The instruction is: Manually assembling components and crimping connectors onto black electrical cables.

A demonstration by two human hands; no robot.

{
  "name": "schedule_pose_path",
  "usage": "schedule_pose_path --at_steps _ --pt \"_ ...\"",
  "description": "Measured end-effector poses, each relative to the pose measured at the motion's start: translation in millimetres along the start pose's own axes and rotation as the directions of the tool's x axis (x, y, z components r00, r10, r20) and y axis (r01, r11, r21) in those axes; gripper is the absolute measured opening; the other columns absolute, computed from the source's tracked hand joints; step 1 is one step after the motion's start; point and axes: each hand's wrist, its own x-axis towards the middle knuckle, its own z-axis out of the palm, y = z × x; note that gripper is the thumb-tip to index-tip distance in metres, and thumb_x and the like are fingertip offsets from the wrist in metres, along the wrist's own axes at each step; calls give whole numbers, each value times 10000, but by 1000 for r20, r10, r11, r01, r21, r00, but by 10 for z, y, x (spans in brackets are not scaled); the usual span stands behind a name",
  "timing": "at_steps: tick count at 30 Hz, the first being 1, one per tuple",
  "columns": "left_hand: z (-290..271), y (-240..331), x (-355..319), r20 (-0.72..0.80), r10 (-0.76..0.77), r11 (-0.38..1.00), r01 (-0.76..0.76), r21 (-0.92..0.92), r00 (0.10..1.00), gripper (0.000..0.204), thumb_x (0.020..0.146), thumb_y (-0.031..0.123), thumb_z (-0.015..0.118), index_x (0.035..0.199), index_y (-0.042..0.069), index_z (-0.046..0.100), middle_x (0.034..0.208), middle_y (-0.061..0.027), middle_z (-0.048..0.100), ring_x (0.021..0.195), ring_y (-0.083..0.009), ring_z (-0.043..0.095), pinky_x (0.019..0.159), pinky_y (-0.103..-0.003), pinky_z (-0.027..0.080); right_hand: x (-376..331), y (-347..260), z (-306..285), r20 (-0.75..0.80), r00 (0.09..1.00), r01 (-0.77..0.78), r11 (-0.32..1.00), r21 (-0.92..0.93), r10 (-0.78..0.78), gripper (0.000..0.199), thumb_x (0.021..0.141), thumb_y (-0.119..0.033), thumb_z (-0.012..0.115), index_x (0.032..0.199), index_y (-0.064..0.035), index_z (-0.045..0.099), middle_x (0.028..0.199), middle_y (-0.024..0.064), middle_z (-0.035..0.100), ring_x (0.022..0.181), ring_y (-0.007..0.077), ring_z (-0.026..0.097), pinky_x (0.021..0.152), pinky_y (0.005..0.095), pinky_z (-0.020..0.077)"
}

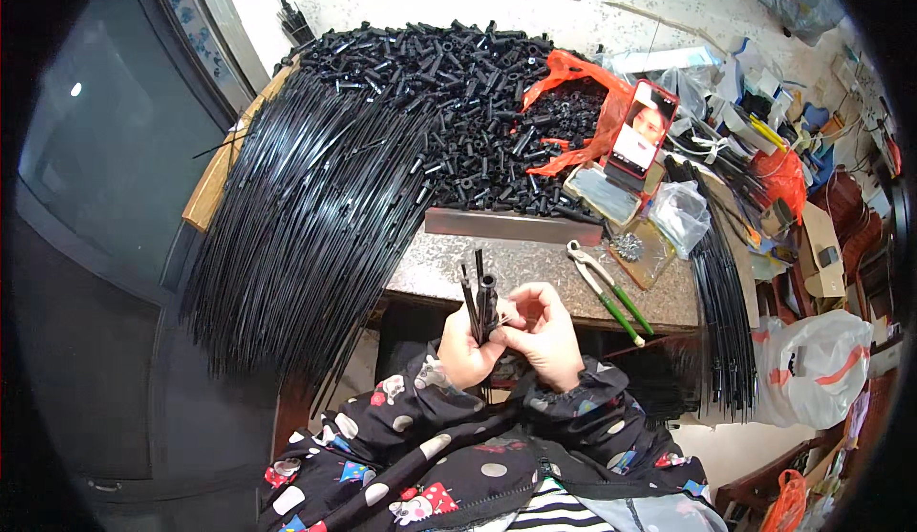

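Observation:
My left hand (465,351) grips a small bunch of thin black rods (470,303) that stand upright, with a short black plastic tube (488,298) on one of them. Against it, my right hand (546,331) pinches the lower part of that tube and the rods. Both hands are close to my chest, just in front of the stone table edge (535,303). A large heap of short black tubes (458,102) covers the table's far side. A broad sheaf of long black rods (306,217) drapes over the table's left edge.
Green-handled pliers (607,288) lie right of my hands. A flat metal bar (513,226) fronts the heap. A red phone (642,129) stands propped by an orange plastic bag (573,74). More black rods (726,322) hang at the right, beside a white bag (812,365) and clutter.

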Motion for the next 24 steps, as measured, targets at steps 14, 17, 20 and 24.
schedule_pose_path --at_steps 14,17,20,24 --pt "-88 804 333 266 95 991 -66 -113 959 144 814 30 569 952 -4 539 968 -97 600 882 -146 575 766 -281 448 -375 -836 -356 434 541 595 -37 -803 -720 347 663 -107 688 992 -34 601 967 123 552 867 302 530 727 366 449" --pt "-111 828 217 114 -2 967 31 -254 993 146 774 -3 592 851 34 474 723 8 496 680 -70 505 646 -220 415 -424 -313 -883 91 851 72 -56 -996 -517 464 683 -128 665 1123 -73 524 1101 158 485 1012 347 451 845 423 384" --pt "-53 729 183 44 -33 992 38 -122 998 247 748 13 604 957 17 473 756 -8 531 686 -61 508 636 -213 416 -520 234 -1231 -52 949 -144 -282 -949 -310 538 649 -94 641 1161 -108 476 1067 160 446 1035 346 411 874 426 354" --pt "12 892 437 247 118 973 -161 164 962 638 664 76 709 1208 7 384 851 -71 586 679 -115 559 646 -247 448 -476 323 -1434 -21 981 88 545 -834 -191 244 655 -29 565 898 -35 548 977 122 454 859 256 498 763 366 430"
